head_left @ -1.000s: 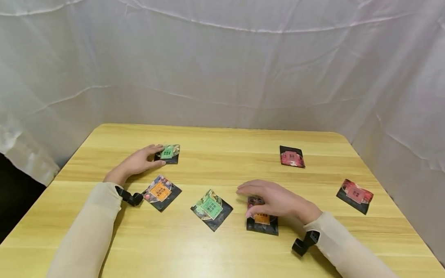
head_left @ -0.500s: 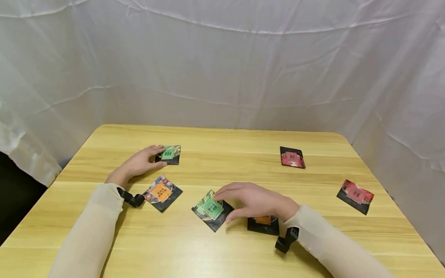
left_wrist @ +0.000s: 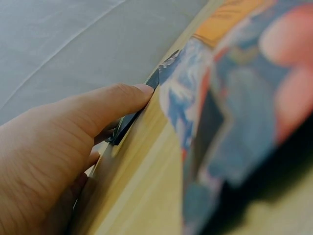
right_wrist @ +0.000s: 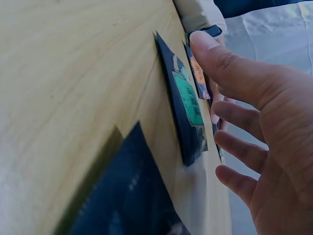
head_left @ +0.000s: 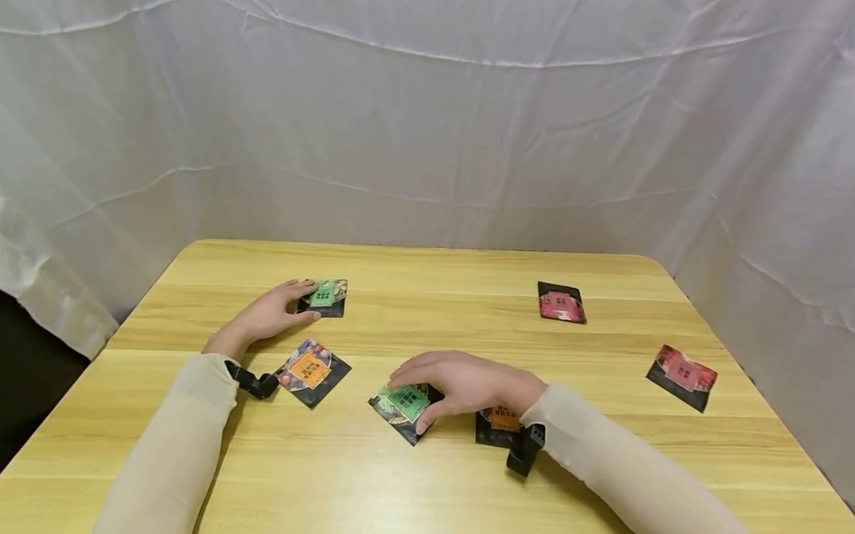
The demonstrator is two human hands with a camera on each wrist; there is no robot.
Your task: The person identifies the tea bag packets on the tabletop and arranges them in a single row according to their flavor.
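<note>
My left hand (head_left: 270, 312) rests at a small black packet with a green label (head_left: 333, 297) on the far left of the table. Its thumb touches the packet's near edge in the left wrist view, while the other fingertips lie over its left side. Above a second green-labelled packet (head_left: 397, 414), in the middle, my right hand (head_left: 466, 382) hovers with fingers spread and thumb apart. The right wrist view shows nothing between those fingers. An orange-labelled packet (head_left: 498, 434) lies partly hidden under the right wrist.
Another orange-labelled packet (head_left: 314, 373) lies beside the left wrist camera (head_left: 259, 384). Two red-labelled packets lie on the right, one farther back (head_left: 562, 303) and one near the right edge (head_left: 681, 376). A pale curtain (head_left: 432, 141) stands behind the wooden table (head_left: 419, 495).
My right hand has moved left from the right orange-labelled packet to over the middle green-labelled one. The left hand has stayed in place.
</note>
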